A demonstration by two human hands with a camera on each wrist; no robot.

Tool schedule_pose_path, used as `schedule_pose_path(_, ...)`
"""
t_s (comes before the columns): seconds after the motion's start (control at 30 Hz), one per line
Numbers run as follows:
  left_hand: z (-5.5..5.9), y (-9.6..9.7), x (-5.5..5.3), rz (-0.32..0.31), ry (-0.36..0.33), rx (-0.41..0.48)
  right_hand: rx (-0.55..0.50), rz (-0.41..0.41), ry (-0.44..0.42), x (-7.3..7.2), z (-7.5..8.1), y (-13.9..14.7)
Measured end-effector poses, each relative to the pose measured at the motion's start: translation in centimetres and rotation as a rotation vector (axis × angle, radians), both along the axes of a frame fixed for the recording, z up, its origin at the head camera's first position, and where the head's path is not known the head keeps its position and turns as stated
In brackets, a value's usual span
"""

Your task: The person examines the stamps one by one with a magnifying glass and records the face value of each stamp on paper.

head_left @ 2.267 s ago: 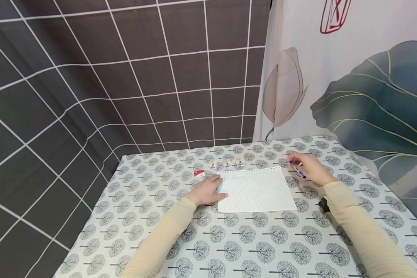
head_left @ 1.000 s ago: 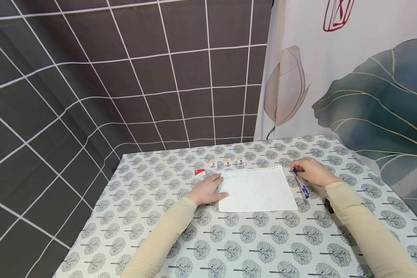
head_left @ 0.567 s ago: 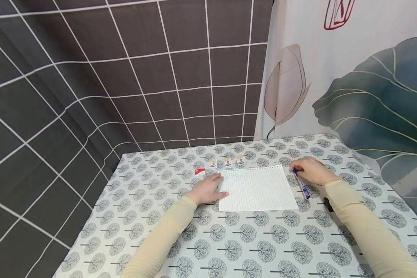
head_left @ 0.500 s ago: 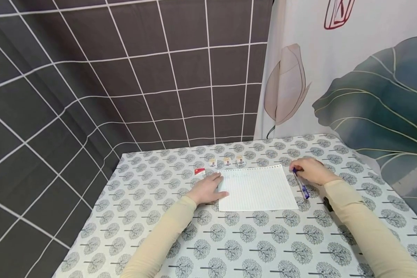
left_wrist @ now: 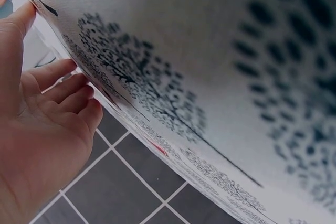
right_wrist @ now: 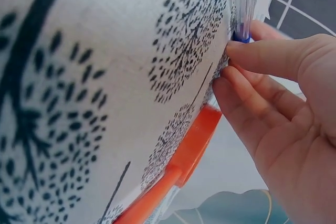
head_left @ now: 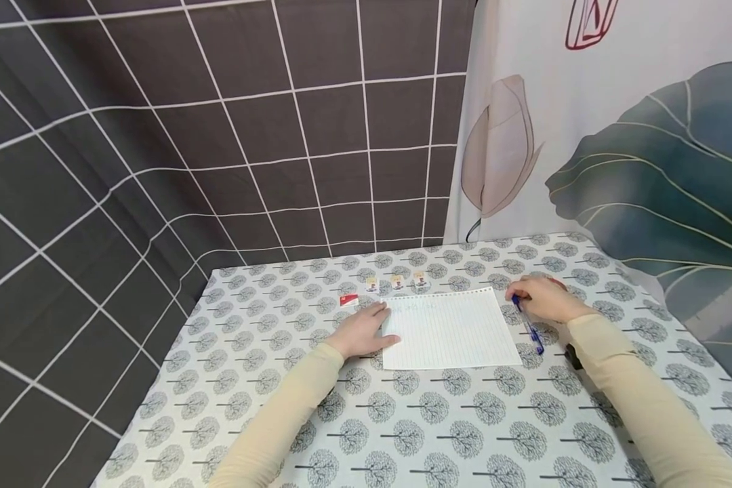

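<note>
A white lined sheet of paper (head_left: 454, 335) lies on the tree-print tablecloth, its punched edge at the far side and faint blue handwriting near the top. My left hand (head_left: 361, 332) rests at the sheet's left edge, thumb and fingers spread, the thumb over the paper. To the right of the sheet, a clear-barrelled blue pen (head_left: 532, 332) lies slanted. My right hand (head_left: 539, 298) pinches its far blue end; in the right wrist view the thumb (right_wrist: 262, 59) presses at the blue part of the pen (right_wrist: 245, 9), a finger behind it.
Behind the paper are three small picture pieces (head_left: 397, 282) and a red-and-white piece (head_left: 349, 299). An orange-red object (right_wrist: 199, 135) lies beyond the right hand, mostly hidden in the head view. A dark gridded curtain (head_left: 329, 135) borders the table's back and left.
The right hand has brought the pen down beside the sheet, and its near end has swung toward me. The pen shifts slightly in the last half second. The left hand stays put.
</note>
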State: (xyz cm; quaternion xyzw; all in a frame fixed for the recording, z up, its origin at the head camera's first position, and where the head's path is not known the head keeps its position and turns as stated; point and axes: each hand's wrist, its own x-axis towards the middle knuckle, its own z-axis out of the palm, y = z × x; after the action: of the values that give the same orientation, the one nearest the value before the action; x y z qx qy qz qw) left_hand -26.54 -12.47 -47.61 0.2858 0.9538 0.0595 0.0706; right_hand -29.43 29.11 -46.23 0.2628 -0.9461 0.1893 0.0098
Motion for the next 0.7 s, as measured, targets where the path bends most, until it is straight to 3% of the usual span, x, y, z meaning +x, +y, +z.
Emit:
schedule_pose_path(0.4, 0.8, -0.3, -0.7, -0.044, 0.051, -0.010, -0.133, -0.133, -0.048, 0.8, 2.0, 1.6)
schedule_pose_path(0.7, 1.4, -0.3, -1.5, -0.050, 0.069, -0.021, -0.120, -0.302, -0.053, 1.7, 2.6, 4.2)
